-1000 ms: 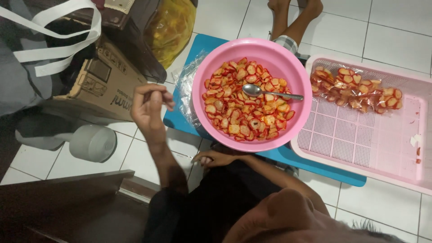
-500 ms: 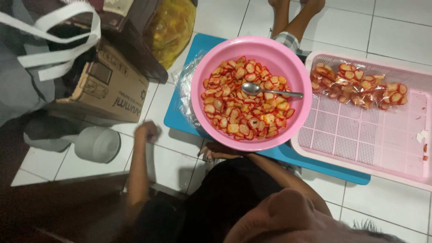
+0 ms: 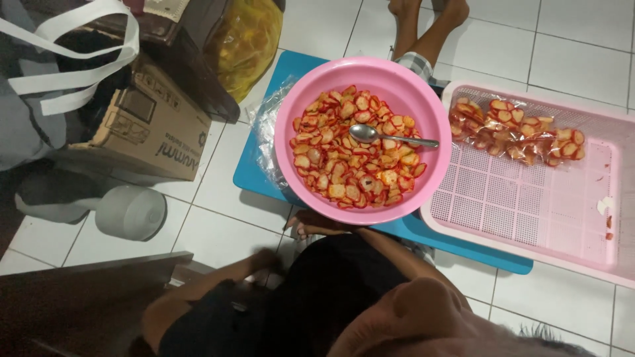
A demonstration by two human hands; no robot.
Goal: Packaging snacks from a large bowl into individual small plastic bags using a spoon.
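The basin [image 3: 362,86] is bright pink, and the chips [image 3: 354,155] in it are pale cream edged and smeared with red-orange. A shiny silver spoon [image 3: 390,137] lies on them. The tray [image 3: 529,205] is a paler pink with a fine grid of small holes, and the clear packets [image 3: 516,132] on it show the same red and cream. The board [image 3: 456,241] beneath is sky blue. The floor [image 3: 569,46] is white tile with grey joints. The cardboard box [image 3: 155,129] is brown; the sack [image 3: 245,39] is yellow.
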